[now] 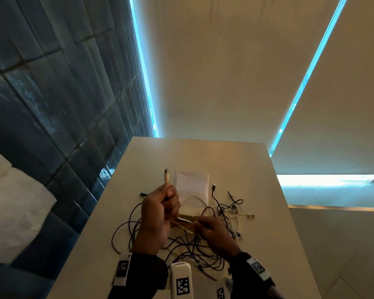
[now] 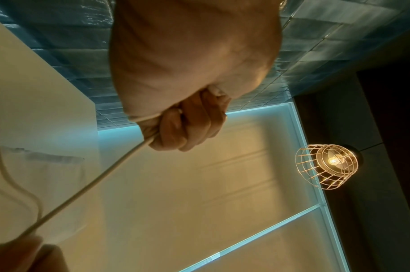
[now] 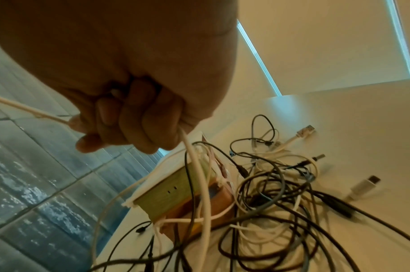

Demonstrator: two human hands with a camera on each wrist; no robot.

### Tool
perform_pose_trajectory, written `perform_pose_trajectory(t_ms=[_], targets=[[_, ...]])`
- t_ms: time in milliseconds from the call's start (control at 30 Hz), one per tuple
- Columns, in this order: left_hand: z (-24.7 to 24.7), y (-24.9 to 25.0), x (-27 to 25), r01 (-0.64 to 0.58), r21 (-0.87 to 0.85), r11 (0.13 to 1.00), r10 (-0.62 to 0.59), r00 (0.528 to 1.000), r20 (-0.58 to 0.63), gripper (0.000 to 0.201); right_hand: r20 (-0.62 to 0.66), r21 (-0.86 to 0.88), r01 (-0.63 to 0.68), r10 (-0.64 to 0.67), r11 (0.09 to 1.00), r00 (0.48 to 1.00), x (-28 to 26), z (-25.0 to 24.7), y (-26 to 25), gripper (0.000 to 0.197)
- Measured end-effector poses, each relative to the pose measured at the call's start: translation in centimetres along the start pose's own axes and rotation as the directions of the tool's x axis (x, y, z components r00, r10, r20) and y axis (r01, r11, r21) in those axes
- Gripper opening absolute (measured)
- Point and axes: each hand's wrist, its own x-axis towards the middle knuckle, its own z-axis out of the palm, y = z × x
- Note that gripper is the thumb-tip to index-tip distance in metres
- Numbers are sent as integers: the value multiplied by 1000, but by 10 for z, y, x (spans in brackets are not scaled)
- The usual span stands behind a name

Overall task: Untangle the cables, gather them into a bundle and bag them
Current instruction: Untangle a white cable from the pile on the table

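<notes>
A tangle of black and white cables [image 1: 205, 244] lies on the beige table [image 1: 257, 169]. My left hand [image 1: 162, 203] is raised above it and grips a white cable [image 2: 94, 184]; its USB plug [image 1: 166, 175] sticks up out of the fist. The left fingers [image 2: 190, 125] curl round that cable. It runs taut to my right hand [image 1: 209, 229], which grips it lower down, over the tangle [image 3: 280, 193]. The right fingers [image 3: 134, 125] are curled tight on the white cable [image 3: 199, 174]. A flat white bag [image 1: 192, 186] lies just beyond the hands.
A small yellow and orange box [image 3: 171, 197] sits under the cables. Loose plugs [image 3: 364, 185] lie on the table to the right. A dark tiled wall [image 1: 52, 104] runs along the table's left edge. A white tagged device [image 1: 181, 281] sits at the near edge.
</notes>
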Motion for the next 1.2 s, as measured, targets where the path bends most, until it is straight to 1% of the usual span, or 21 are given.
perform_pose_trajectory(t_ms=[100, 200, 300, 400, 467, 533, 600, 633, 700, 767, 833, 867, 933, 967, 1000, 1100, 1200], targets=[[0, 6, -2, -20, 14, 1000, 20, 1000, 3, 39, -29, -16, -11, 11, 1000, 1000, -2, 5, 10, 24], [-2, 13, -3, -46, 19, 999, 46, 999, 9, 40, -55, -37, -78, 76, 996, 996, -4, 7, 21, 29], [-3, 14, -5, -56, 34, 998, 55, 998, 10, 39, -66, -73, -125, 120, 989, 991, -6, 9, 33, 27], [-5, 14, -4, -51, 61, 997, 50, 999, 10, 39, -95, -19, -184, 181, 983, 979, -2, 6, 26, 29], [-7, 16, -2, -50, 109, 993, 50, 999, 2, 39, -172, 71, -185, 195, 980, 966, 1, -1, 8, 28], [-7, 16, -2, -53, 178, 983, 56, 998, -12, 38, -247, 208, -129, 180, 970, 952, 3, -10, -18, 25], [-5, 14, -1, -48, 265, 963, 59, 998, -33, 38, -260, 339, -56, 151, 939, 954, 3, -18, -44, 23], [-4, 12, -1, -37, 304, 952, 53, 998, -43, 39, -259, 380, -7, 114, 925, 959, 3, -20, -56, 23], [-2, 9, -2, 3, 364, 931, 20, 998, -60, 39, -255, 413, 100, 9, 905, 967, 1, -23, -77, 22], [1, 7, -2, 48, 391, 919, -10, 995, -96, 40, -206, 423, 170, -88, 890, 975, -2, -23, -93, 20], [1, 8, -3, 64, 328, 942, -19, 990, -137, 41, -116, 462, 172, -133, 870, 984, -4, -21, -103, 18], [1, 8, -3, 68, 248, 967, -35, 990, -133, 42, -77, 470, 162, -143, 867, 987, -5, -19, -103, 18], [3, 12, -4, 92, 20, 996, -91, 994, -52, 44, -37, 432, 150, -149, 889, 988, -4, -13, -97, 19], [4, 14, -5, 104, -69, 992, -105, 994, -13, 43, -23, 411, 144, -148, 900, 989, -3, -10, -93, 20], [4, 15, -5, 102, -120, 988, -102, 995, 11, 41, -4, 402, 130, -140, 907, 990, -2, -8, -88, 22], [3, 14, -3, 38, -184, 982, -32, 999, 39, 32, 63, 450, 73, -113, 890, 992, 1, -3, -76, 24], [1, 11, 1, 1, -157, 988, 6, 999, 44, 36, 95, 485, 58, -119, 872, 988, 3, 1, -66, 25]])
